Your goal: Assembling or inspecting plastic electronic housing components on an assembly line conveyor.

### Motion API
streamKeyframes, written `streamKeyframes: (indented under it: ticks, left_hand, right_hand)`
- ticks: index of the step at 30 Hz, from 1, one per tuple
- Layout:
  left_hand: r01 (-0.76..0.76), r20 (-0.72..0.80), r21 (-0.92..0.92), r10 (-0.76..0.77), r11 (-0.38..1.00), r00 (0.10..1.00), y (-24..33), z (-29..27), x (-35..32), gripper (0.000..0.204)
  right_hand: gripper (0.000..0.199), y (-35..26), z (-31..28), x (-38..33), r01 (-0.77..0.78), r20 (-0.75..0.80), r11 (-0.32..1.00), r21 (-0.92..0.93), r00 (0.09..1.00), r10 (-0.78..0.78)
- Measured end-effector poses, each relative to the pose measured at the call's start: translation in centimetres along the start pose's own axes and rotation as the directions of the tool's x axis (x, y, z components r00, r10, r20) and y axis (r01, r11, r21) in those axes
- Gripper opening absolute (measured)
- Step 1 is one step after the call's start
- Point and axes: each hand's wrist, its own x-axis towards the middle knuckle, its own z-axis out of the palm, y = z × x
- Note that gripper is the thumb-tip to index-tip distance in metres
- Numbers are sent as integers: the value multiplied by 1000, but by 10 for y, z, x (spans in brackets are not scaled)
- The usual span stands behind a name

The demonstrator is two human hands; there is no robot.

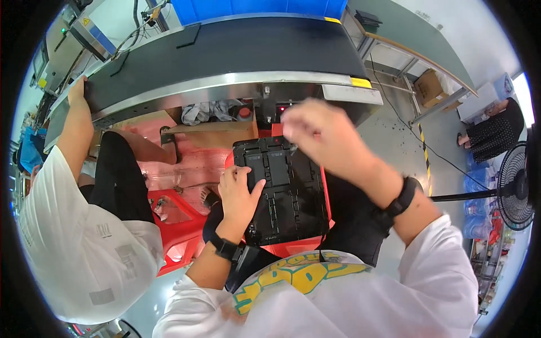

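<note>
A black rectangular tray (293, 205) with moulded slots and clips lies across my lap. Seated in its upper part is a flat dark rectangular piece (276, 169). My left hand (239, 194) rests on the tray's left side beside that piece, its thumb and fingers apart and nothing seen in its grasp. Raised above the tray's upper right corner, in front of the conveyor's edge, is my right hand (318, 132). Motion blurs its bent fingers, so whether they hold anything cannot be made out.
A conveyor with a dark belt (253, 48) runs ahead, carrying thin black pieces (189, 35). Behind it stands a blue bin (259, 8). At left, a co-worker in a white shirt (96, 248) touches the belt's edge. An open carton (217, 134) sits underneath; a fan (514, 186) stands right.
</note>
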Motion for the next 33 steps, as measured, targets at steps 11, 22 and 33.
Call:
streamKeyframes:
  ticks: [11, 22, 33]
  left_hand:
    - [-132, -319, -355, 13, 926, 948, -13, -127, 108, 12]
    - [68, -278, 693, 179, 717, 944, -112, -121, 299, 49]
    - [-114, -136, 462, 197, 880, 971, -76, -110, 326, 42]
  right_hand:
    - [48, 37, 28, 236, -591, 175, 771, 236, 807, 565]
    - [25, 32, 10, 233, -567, 120, 787, -243, 788, 604]
    - [42, 29, 9, -39, -685, 277, 726, -62, 687, 672]
